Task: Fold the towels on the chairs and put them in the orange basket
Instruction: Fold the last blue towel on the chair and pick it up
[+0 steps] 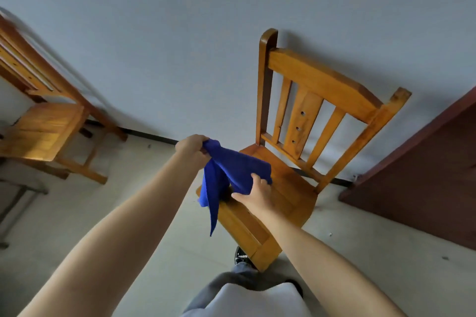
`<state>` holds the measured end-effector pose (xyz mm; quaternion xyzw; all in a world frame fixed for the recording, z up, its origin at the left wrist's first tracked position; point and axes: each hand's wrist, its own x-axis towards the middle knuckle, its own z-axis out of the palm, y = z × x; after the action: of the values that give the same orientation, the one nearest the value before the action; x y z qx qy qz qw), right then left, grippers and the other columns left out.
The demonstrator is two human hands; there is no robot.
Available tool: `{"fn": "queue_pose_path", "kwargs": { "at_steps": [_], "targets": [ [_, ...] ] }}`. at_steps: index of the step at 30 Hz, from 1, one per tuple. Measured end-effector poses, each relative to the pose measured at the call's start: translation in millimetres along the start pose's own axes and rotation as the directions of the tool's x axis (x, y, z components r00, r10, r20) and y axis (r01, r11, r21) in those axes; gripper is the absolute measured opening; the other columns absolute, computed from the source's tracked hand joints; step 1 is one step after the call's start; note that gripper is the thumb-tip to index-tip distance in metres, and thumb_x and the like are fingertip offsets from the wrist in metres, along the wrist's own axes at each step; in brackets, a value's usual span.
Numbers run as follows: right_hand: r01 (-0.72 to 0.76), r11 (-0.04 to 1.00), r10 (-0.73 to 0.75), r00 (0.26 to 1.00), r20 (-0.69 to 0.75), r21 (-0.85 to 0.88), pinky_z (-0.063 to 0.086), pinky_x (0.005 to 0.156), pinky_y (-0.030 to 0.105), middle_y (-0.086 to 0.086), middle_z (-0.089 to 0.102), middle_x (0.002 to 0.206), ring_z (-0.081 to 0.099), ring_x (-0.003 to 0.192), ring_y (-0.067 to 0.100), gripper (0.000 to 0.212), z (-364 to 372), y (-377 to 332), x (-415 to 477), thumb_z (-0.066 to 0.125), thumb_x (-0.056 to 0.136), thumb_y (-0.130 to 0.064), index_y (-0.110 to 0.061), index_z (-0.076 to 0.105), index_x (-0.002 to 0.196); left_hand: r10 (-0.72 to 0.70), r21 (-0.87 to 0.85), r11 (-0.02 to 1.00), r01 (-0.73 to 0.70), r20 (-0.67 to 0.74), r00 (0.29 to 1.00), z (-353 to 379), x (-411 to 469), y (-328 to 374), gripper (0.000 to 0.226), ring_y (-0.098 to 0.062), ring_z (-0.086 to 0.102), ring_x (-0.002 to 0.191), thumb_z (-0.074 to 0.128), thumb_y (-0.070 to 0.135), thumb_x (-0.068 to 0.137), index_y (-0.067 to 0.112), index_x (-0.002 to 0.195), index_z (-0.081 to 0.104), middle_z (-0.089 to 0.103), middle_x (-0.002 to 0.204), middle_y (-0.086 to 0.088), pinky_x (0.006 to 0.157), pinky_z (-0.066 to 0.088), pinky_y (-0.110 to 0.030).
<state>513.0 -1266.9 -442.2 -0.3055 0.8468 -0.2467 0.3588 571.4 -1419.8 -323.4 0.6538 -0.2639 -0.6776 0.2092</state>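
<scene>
A blue towel point(226, 177) hangs in the air above the front left corner of a wooden chair point(291, 188). My left hand point(192, 149) grips its upper corner, raised to the left of the chair. My right hand point(257, 194) holds the towel's lower right edge, thumb on top, just over the seat. A loose end of the towel dangles below the seat's front edge. No orange basket is in view.
A second wooden chair point(43, 128) stands at the left against the grey wall. A dark brown cabinet point(425, 170) stands at the right. My shoe point(240, 256) is beside the near chair's front leg on the pale floor.
</scene>
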Motion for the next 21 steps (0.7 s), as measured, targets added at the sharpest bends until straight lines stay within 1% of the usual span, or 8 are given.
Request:
{"fn": "queue_pose_path", "kwargs": {
  "at_steps": [2, 4, 7, 9, 12, 15, 18, 21],
  "targets": [
    [0.026, 1.000, -0.028, 0.984, -0.176, -0.011, 0.047, 0.097, 0.036, 0.011, 0.042, 0.139, 0.044, 0.124, 0.026, 0.081, 2.1, -8.0, 8.9, 0.064, 0.079, -0.051, -0.013, 0.029, 0.142, -0.043, -0.077, 0.996, 0.043, 0.005, 0.999, -3.2, -1.1, 5.9, 0.011, -0.018, 0.054, 0.060, 0.056, -0.003, 0.085, 0.005, 0.093, 0.055, 0.055, 0.073, -0.010, 0.028, 0.044, -0.023],
    [0.086, 0.996, -0.084, 0.951, -0.298, -0.005, 0.049, 0.095, 0.033, 0.009, 0.047, 0.136, 0.047, 0.122, 0.023, 0.078, 0.2, -22.1, 19.6, 0.062, 0.079, -0.053, -0.012, 0.035, 0.139, -0.069, -0.139, 0.988, 0.069, 0.006, 0.998, -5.3, -0.6, 13.3, 0.011, -0.018, 0.054, 0.063, 0.058, 0.000, 0.085, 0.007, 0.094, 0.057, 0.057, 0.075, -0.009, 0.033, 0.047, -0.022],
    [0.173, 0.984, -0.178, 0.915, -0.362, -0.049, 0.048, 0.090, 0.031, 0.008, 0.055, 0.128, 0.053, 0.115, 0.022, 0.070, -1.9, -49.4, 31.2, 0.059, 0.078, -0.058, -0.013, 0.046, 0.131, -0.109, -0.198, 0.974, 0.107, 0.003, 0.994, -6.9, 1.4, 21.4, 0.008, -0.016, 0.054, 0.068, 0.058, 0.003, 0.086, 0.006, 0.093, 0.058, 0.057, 0.083, -0.007, 0.053, 0.049, -0.023],
    [0.253, 0.967, -0.240, 0.872, -0.426, -0.027, 0.047, 0.086, 0.032, 0.010, 0.059, 0.120, 0.056, 0.108, 0.025, 0.068, 0.1, -68.4, 31.8, 0.063, 0.076, -0.056, -0.008, 0.053, 0.124, -0.108, -0.213, 0.971, 0.105, -0.001, 0.994, -7.3, 6.0, 25.9, 0.005, -0.014, 0.050, 0.067, 0.055, 0.004, 0.088, 0.004, 0.093, 0.057, 0.053, 0.082, -0.006, 0.052, 0.047, -0.020],
    [0.338, 0.939, -0.278, 0.851, -0.447, 0.060, 0.042, 0.083, 0.027, 0.008, 0.061, 0.115, 0.054, 0.101, 0.020, 0.057, -0.8, -94.2, 22.4, 0.070, 0.077, -0.045, -0.008, 0.056, 0.118, -0.096, -0.175, 0.980, 0.095, 0.000, 0.995, -9.0, 8.5, 29.0, 0.017, -0.011, 0.041, 0.060, 0.048, 0.006, 0.091, 0.005, 0.074, 0.047, 0.042, 0.071, -0.003, 0.046, 0.041, -0.014],
    [0.396, 0.917, -0.329, 0.821, -0.467, 0.051, 0.045, 0.077, 0.027, 0.005, 0.066, 0.096, 0.052, 0.083, 0.013, 0.038, 4.2, -106.0, 28.2, 0.070, 0.077, -0.041, -0.012, 0.062, 0.101, -0.043, -0.183, 0.982, 0.038, -0.022, 0.999, -9.7, 16.8, 28.6, 0.025, -0.010, 0.038, 0.055, 0.045, 0.004, 0.092, 0.008, 0.067, 0.041, 0.037, 0.067, -0.002, 0.038, 0.038, -0.012],
    [0.261, 0.965, -0.226, 0.883, -0.412, 0.030, 0.047, 0.089, 0.036, 0.004, 0.064, 0.104, 0.055, 0.097, 0.017, 0.035, 12.5, -105.6, 45.2, 0.057, 0.086, -0.045, -0.014, 0.061, 0.101, -0.116, -0.342, 0.935, 0.100, -0.028, 0.993, -12.1, 23.6, 25.2, 0.025, -0.009, 0.037, 0.036, 0.050, 0.000, 0.089, 0.007, 0.066, 0.042, 0.043, 0.049, -0.004, 0.029, 0.031, -0.009],
    [0.193, 0.980, -0.161, 0.909, -0.385, 0.045, 0.044, 0.093, 0.034, 0.004, 0.064, 0.105, 0.054, 0.100, 0.017, 0.022, 16.6, -104.0, 58.5, 0.054, 0.090, -0.032, -0.013, 0.061, 0.099, -0.072, -0.373, 0.924, 0.081, 0.038, 0.997, -8.8, 22.1, 22.0, 0.029, -0.010, 0.040, 0.050, 0.043, 0.001, 0.092, 0.008, 0.065, 0.038, 0.042, 0.025, 0.002, 0.033, 0.038, -0.012]
  ]
}}
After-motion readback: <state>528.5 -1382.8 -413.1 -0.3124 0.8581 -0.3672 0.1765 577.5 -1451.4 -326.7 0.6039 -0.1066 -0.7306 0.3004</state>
